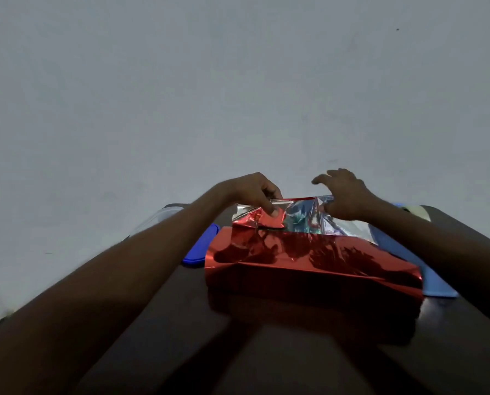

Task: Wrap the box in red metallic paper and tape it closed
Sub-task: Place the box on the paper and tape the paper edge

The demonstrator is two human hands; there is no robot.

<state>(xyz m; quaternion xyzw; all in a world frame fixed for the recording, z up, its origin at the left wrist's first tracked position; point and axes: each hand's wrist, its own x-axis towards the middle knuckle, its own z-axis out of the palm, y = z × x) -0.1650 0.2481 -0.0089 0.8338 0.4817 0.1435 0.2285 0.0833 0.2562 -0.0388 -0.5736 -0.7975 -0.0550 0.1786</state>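
The box (309,269) lies on a dark table (266,352), covered on its top and near side by red metallic paper (303,252). At its far end the paper stands up, showing its silver inner side (300,215). My left hand (252,192) pinches a red flap of paper at the far left corner, thumb pressed on it. At the far right corner my right hand (343,195) touches the upper edge of the paper with its thumb, the fingers spread and raised. No tape is in view.
A blue lid (201,246) lies left of the box with a clear plastic container (158,220) behind it. A light blue flat object (403,258) lies under the box's right side. A pale object (414,213) sits at the far right. A grey wall stands behind.
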